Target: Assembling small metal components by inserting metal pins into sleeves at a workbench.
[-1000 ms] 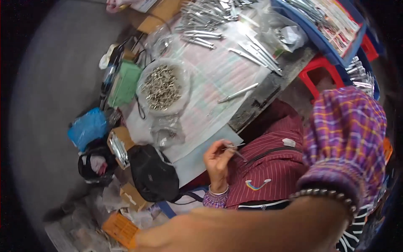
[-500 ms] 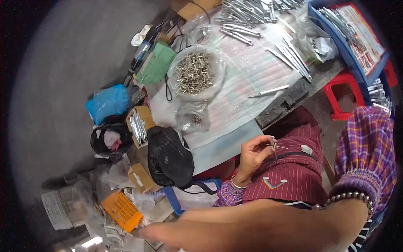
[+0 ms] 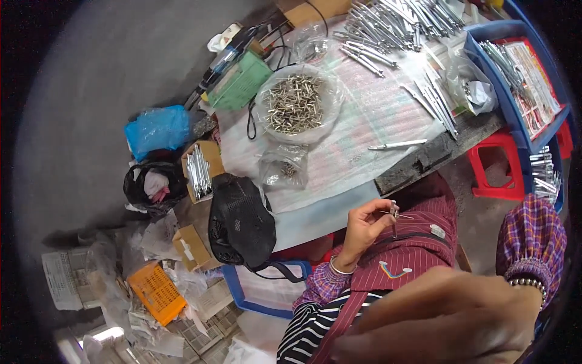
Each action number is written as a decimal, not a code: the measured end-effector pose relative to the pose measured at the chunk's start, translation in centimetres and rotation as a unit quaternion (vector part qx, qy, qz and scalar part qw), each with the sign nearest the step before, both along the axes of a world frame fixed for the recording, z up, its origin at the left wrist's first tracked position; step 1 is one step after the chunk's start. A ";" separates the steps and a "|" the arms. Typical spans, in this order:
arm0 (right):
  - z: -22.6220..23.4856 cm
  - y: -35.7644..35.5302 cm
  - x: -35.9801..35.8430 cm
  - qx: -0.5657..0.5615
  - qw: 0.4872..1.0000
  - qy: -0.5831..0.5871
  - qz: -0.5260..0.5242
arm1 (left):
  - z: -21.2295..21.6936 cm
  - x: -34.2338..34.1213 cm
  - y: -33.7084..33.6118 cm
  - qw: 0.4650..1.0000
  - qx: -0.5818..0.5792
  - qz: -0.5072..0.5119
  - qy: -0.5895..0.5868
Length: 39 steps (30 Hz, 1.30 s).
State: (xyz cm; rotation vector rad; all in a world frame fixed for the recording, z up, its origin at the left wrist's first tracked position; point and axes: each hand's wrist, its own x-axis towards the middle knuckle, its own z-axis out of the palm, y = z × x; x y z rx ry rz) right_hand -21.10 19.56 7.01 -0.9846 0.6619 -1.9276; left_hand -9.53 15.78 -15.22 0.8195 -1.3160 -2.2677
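Over the lap, on the burgundy striped apron (image 3: 418, 242), my left hand (image 3: 362, 229) is closed, thumb and fingers pinching a slim silver metal rod (image 3: 394, 212). A thin pin sticks out sideways from it near the fingertips. My right hand (image 3: 442, 318) is large and smeared in the foreground, close to the camera, apart from the left; its fingers are too blurred to read. On the table's near edge, beyond my left hand, one silver metal rod (image 3: 397, 145) lies alone. A bag-lined bowl (image 3: 336, 106) holds many small metal pins (image 3: 295, 103), with a small clear bag of pins (image 3: 285, 168) beside it.
Silver rods (image 3: 403, 21) are piled at the table's far side, with several more (image 3: 433, 103) nearer. A blue tray (image 3: 521, 130) stands right, above a red stool (image 3: 500, 167). A black mesh bag (image 3: 242, 221), green basket (image 3: 242, 82) and orange basket (image 3: 156, 294) stand left.
My right hand and forearm have swung rightward from the lower left across the foreground. The left hand keeps its pinch on the rod. The whole view has shifted slightly.
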 end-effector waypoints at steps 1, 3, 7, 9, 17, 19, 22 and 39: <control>0.1 0.7 -1.4 -0.002 1.000 0.002 0.000 | 0.0 -0.4 0.1 1.000 -0.013 0.005 0.007; -1.3 1.1 -4.6 0.071 0.952 0.201 0.220 | -0.5 1.2 -0.7 0.999 0.005 0.053 0.001; -7.4 1.5 -6.9 0.119 0.915 0.374 0.096 | 0.3 1.6 -1.0 0.987 -0.093 0.131 -0.033; -12.1 2.3 -6.3 0.213 0.891 0.401 -0.001 | 0.6 0.6 -1.1 0.989 -0.059 0.130 -0.043; -18.7 2.9 -3.1 0.311 0.904 0.289 -0.051 | 0.5 0.6 -1.0 0.980 -0.158 0.116 -0.038; -19.3 2.8 -2.9 0.291 0.907 0.291 -0.085 | 0.7 0.3 -0.9 0.980 -0.149 0.125 -0.039; -19.6 3.0 -3.0 0.328 0.914 0.229 -0.071 | 0.9 0.0 -0.7 0.988 -0.080 0.121 -0.045; -21.2 3.5 -2.5 0.309 0.927 0.168 -0.131 | 0.8 -1.6 -0.1 0.885 -0.426 0.145 -0.118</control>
